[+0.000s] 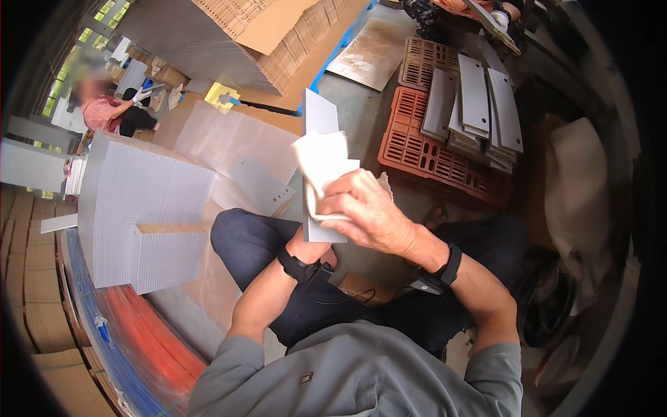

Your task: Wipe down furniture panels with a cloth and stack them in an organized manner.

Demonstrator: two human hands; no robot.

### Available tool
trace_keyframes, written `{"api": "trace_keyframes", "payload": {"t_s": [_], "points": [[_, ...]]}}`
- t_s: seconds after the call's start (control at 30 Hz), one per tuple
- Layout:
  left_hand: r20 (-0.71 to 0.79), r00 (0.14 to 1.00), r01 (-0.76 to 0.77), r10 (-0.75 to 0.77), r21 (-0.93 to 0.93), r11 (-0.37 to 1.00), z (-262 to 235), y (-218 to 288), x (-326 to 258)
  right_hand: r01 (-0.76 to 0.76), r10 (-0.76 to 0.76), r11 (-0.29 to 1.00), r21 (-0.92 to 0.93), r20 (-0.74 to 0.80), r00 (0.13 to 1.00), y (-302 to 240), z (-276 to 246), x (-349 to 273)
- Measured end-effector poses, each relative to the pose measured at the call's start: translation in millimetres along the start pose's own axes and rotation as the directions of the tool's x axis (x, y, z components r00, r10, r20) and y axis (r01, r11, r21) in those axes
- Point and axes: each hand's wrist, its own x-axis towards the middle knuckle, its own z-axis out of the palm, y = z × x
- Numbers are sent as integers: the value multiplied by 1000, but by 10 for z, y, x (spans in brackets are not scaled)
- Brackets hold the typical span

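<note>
A tall stack of grey sheets (142, 208) fills the left of the scene, its layered edges facing the viewer, with a strip of brown cardboard lodged partway down. Far beyond it lies a big pile of flattened cardboard (278, 35). On the right, an orange plastic pallet (424, 149) carries a loose heap of grey panels (476, 104), their long sides running near to far. A clear plastic sheet (229, 139) lies on the floor between the stack and the pallet, with one drilled grey plate (258, 184) resting on it. A person in a red striped top (104, 111) sits at the far left.

In the middle, over the dark trousers, stands the grey panel (321, 125), a narrow rectangle held on edge, its long axis upright and leaning slightly away, top end pointing to the far side and lower end hidden behind the hands. The right hand (365, 212) is closed around a white cloth (321, 163), pressing it against the panel's face. The left hand (311, 244) sits just below and behind, mostly hidden; it seems to clasp the panel's lower end. The two hands are close together, both wrists wearing black bands.
</note>
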Motion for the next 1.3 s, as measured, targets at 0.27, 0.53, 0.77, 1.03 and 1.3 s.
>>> {"api": "trace_keyframes", "payload": {"t_s": [0.27,0.53,0.77,1.03,1.3], "points": [[649,727,686,-223,-677,267,334,25,-119,-370,245,916,-151,-521,818,828,-515,373],[198,779,614,-595,-432,660,306,209,31,-569,521,814,121,-585,621,935,-806,219],[325,833,551,-447,-552,626,156,69,25,-471,305,882,18,-783,542,1187,-1023,234],[246,861,501,-445,-560,660,107,128,121,-173,-24,929,-327,-519,854,954,-878,295],[28,915,346,-403,-570,745,-103,53,233,-103,139,964,-247,134,981,667,-136,86]]}}
